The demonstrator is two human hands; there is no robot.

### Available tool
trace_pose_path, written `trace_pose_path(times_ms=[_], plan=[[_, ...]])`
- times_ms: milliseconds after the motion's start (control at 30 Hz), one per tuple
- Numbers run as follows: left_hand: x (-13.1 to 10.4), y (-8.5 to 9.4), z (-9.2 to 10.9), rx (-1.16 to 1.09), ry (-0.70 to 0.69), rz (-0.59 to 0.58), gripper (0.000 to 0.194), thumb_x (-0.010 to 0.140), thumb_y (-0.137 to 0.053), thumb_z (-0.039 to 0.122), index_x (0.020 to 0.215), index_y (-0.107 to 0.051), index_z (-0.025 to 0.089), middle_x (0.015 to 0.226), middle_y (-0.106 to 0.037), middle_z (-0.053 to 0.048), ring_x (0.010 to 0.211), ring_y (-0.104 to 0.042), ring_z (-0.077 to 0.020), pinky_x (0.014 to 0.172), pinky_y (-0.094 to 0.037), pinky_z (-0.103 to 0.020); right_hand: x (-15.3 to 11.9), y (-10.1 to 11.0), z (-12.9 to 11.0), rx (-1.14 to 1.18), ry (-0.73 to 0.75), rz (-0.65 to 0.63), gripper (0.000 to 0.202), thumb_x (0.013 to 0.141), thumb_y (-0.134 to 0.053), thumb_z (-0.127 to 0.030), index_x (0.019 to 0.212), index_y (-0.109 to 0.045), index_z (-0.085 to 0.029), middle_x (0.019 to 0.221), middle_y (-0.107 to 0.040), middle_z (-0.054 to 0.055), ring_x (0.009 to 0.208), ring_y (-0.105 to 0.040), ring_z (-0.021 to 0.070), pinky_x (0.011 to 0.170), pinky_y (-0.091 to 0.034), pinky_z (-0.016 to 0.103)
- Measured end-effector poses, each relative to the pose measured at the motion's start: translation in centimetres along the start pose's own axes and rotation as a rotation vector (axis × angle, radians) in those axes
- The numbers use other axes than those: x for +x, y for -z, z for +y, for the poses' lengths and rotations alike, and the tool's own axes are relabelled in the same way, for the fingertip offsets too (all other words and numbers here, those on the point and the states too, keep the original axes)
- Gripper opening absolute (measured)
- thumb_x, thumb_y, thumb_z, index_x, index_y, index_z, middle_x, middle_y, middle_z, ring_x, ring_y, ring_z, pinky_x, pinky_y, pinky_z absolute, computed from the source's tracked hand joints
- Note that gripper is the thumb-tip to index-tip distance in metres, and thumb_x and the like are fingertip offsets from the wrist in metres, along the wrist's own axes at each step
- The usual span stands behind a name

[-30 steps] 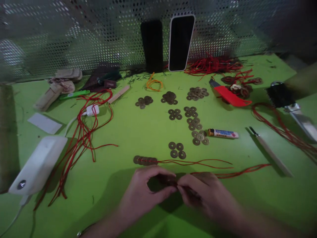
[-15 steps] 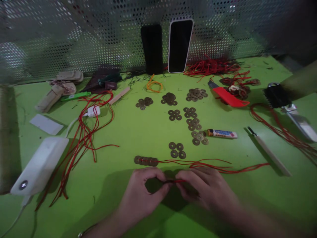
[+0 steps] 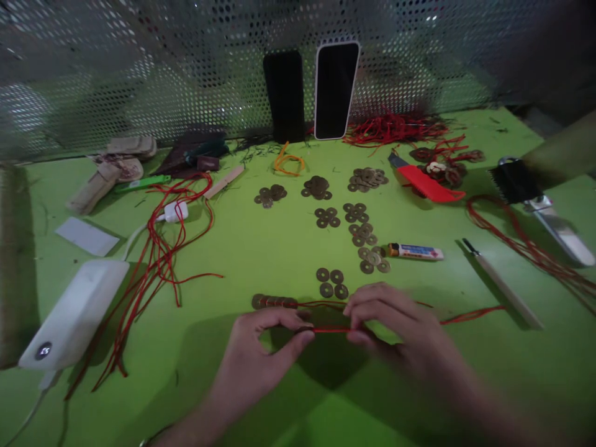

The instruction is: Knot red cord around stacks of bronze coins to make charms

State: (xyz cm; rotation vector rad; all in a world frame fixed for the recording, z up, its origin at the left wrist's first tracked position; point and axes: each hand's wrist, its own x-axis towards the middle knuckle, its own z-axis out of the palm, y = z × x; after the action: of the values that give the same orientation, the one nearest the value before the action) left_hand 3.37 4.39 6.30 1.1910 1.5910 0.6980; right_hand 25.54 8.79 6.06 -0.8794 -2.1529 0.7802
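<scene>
My left hand [image 3: 261, 357] pinches a coin [image 3: 305, 329]; my right hand [image 3: 406, 326] pinches the taut red cord [image 3: 331, 330]. Loose coins [image 3: 318, 185] lie on the bench [image 3: 261, 248].

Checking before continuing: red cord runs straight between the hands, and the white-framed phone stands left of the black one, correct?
No, the head view shows the white-framed phone right of the black phone; red cord does run straight between left hand and right hand.

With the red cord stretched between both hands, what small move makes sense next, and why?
Probably a gentle rightward pull by the right hand on the red cord: it runs straight to the left hand, which pinches a dark, mostly hidden piece.
</scene>
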Motion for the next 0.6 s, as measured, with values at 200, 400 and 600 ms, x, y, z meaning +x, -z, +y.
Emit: trace_pose_path(times_ms=[200,400,600], plan=[[0.7,3.6,0.9,-0.054,-0.077,0.114,0.008,0.072,-0.075,0.026,0.07,-0.072,0.02,0.09,-0.077,-0.005,0.087,-0.072,-0.0228,0.088,-0.056,-0.039,-0.3,5.6,2.7,0.471,-0.268,0.231,0.012,0.092,-0.053,-0.026,0.085,-0.062,-0.026,0.083,-0.063,0.004,0.085,-0.062,0.0196,0.074,-0.053,0.034],[1.0,6.0,1.1,-0.005,-0.189,0.18,0.004,0.07,-0.076,0.023,0.068,-0.073,0.023,0.086,-0.077,-0.003,0.088,-0.072,-0.0229,0.084,-0.057,-0.033,-0.8,8.9,5.7,0.677,-0.458,0.679,0.05,0.099,-0.023,-0.027,0.061,-0.056,-0.022,0.083,-0.064,0.006,0.069,-0.057,0.0155,0.062,-0.039,0.041],[-0.4,7.2,1.8,-0.094,-0.376,-0.356,0.013,0.073,-0.077,0.022,0.077,-0.075,0.034,0.062,-0.074,0.002,0.064,-0.072,-0.0188,0.076,-0.06,-0.036,0.7,8.3,3.8,0.712,-0.642,0.734,0.055,0.1,-0.015,-0.033,0.055,-0.046,-0.023,0.08,-0.062,0.006,0.059,-0.053,0.0141,0.051,-0.033,0.037]])
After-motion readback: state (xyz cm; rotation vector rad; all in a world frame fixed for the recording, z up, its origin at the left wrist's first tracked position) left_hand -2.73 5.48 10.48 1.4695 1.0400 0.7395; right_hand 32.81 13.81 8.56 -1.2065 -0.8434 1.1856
